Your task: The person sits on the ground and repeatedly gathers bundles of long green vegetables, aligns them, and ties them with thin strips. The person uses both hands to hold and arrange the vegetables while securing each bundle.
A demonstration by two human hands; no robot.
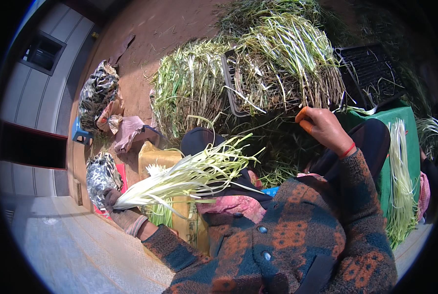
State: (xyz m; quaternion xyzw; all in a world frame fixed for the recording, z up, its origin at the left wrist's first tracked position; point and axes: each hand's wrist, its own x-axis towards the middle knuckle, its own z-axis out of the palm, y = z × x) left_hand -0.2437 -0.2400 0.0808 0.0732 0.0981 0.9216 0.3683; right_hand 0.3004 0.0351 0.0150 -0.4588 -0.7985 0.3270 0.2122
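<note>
My left hand (121, 211), in a dirty knitted glove, is closed around the white ends of a bundle of pale yellow-green leafy stalks (182, 176), whose leaf tips point to the upper right. My right hand (323, 126), with orange finger covers on thumb and forefinger, is at the near edge of a pile of uncleaned stalks (296, 58) on a black plastic crate (230, 86). Its fingertips are pinched together; whether a thin stalk is between them I cannot tell. More uncleaned stalks (189, 84) lie left of the crate.
Pale stalks (401, 176) lie on a green cover (412, 136) at the right, below another black crate (373, 73). A yellow printed container (191, 228) stands by my left arm. Camouflage cloth bundles (98, 95) and a blue stool (81, 132) are at the left. Part of another person (432, 176) shows far right.
</note>
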